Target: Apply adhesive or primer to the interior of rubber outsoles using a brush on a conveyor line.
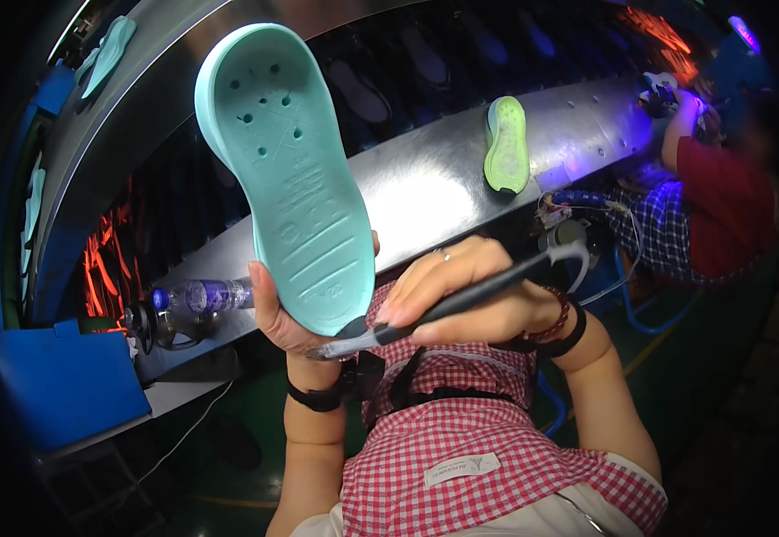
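Note:
A large light-teal shoe sole (304, 224) stands tilted up before me, its inner face with several small holes and ridges turned my way. My left hand (268, 313) is closed round its lower end, thumb on the left edge and a fingertip showing at the right. My right hand (470, 282) grips a black-handled brush (474, 295) with a clear tube curving off its back end. The brush's pale tip lies by the sole's bottom edge, close to my left palm; whether it touches the sole I cannot tell.
A yellow-green sole (507, 148) lies on the curved metal bench (407, 201). At left are a bottle with a purple label (215, 295) and a blue box (67, 385). More teal soles (110, 55) rest far left. Orange-lit strips glow behind. A co-worker in red (725, 206) handles a shoe at right.

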The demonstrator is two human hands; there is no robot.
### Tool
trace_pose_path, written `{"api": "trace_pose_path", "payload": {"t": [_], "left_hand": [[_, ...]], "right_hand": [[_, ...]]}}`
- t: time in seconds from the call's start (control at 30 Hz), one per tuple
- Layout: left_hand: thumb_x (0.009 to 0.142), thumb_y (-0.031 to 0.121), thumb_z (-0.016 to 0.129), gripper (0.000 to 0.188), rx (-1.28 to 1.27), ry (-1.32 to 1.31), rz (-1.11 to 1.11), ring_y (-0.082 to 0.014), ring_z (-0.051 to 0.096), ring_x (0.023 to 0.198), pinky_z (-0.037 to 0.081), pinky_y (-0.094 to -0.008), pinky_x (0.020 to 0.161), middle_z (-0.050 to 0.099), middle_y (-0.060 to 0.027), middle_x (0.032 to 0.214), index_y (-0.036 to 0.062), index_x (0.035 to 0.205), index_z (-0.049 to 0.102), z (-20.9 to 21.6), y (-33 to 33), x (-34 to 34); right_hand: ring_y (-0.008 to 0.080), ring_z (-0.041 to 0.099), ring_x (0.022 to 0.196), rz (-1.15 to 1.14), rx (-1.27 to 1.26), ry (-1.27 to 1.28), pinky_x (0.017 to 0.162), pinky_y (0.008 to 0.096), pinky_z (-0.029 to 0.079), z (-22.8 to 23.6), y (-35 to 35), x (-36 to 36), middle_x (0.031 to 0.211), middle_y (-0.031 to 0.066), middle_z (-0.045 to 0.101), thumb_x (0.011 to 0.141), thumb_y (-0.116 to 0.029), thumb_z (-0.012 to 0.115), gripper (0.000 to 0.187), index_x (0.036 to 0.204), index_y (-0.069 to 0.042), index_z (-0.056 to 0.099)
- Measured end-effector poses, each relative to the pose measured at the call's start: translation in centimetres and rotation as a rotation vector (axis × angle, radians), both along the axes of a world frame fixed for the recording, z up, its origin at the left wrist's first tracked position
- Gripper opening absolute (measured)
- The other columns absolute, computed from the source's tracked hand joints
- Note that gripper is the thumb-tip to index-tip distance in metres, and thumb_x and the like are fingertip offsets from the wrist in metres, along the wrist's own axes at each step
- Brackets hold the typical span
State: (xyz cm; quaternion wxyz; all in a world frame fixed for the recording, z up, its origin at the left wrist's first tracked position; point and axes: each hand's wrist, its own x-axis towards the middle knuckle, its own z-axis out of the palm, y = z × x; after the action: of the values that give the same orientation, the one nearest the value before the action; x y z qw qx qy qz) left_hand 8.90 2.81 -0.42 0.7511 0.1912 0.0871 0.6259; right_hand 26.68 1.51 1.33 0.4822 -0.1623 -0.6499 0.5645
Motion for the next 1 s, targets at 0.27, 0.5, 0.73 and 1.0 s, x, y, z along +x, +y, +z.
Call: {"api": "trace_pose_path", "payload": {"t": [0.27,0.5,0.73,1.0], "left_hand": [[0.088,0.048,0.038,0.060,0.032,0.241,-0.061,-0.0368,0.051,0.106,0.041,-0.0565,0.088,0.046,-0.0196,0.124,0.0043,0.130,0.037,0.0,0.6,-1.5],[0.090,0.041,0.036,0.057,-0.181,0.116,-0.241,-0.0370,0.053,0.106,0.040,-0.0537,0.091,0.049,-0.0214,0.122,0.0002,0.128,0.038,0.5,1.4,-2.2],[0.088,0.025,0.044,0.045,-0.376,0.550,-0.481,-0.0239,0.059,0.095,0.047,-0.0322,0.084,0.057,-0.0174,0.111,-0.0059,0.121,0.045,0.7,1.3,-2.4],[0.089,0.027,0.047,0.045,-0.335,0.769,-0.614,-0.0198,0.059,0.095,0.047,-0.0295,0.083,0.057,-0.0159,0.111,-0.0069,0.119,0.046,2.2,0.6,-2.6]], "right_hand": [[0.0214,0.064,0.078,-0.031,0.193,-0.157,0.071,0.0288,0.050,0.6,1.2,1.0,0.085,0.0110,0.066,0.069,-0.003,0.068,0.016,0.085,-0.002,0.066],[0.0251,0.064,0.084,0.171,0.242,-0.111,0.074,0.0335,0.051,0.8,-0.5,0.6,0.087,0.0121,0.066,0.070,-0.001,0.069,0.016,0.085,0.000,0.065],[0.0269,0.062,0.088,0.335,0.179,-0.277,0.078,0.0338,0.049,-0.1,1.9,3.0,0.094,0.0140,0.065,0.074,-0.003,0.062,0.017,0.091,0.001,0.063],[0.0243,0.064,0.088,0.307,0.223,-0.389,0.076,0.0311,0.050,0.1,1.4,4.3,0.096,0.0122,0.066,0.075,-0.006,0.061,0.015,0.089,-0.004,0.066]]}}
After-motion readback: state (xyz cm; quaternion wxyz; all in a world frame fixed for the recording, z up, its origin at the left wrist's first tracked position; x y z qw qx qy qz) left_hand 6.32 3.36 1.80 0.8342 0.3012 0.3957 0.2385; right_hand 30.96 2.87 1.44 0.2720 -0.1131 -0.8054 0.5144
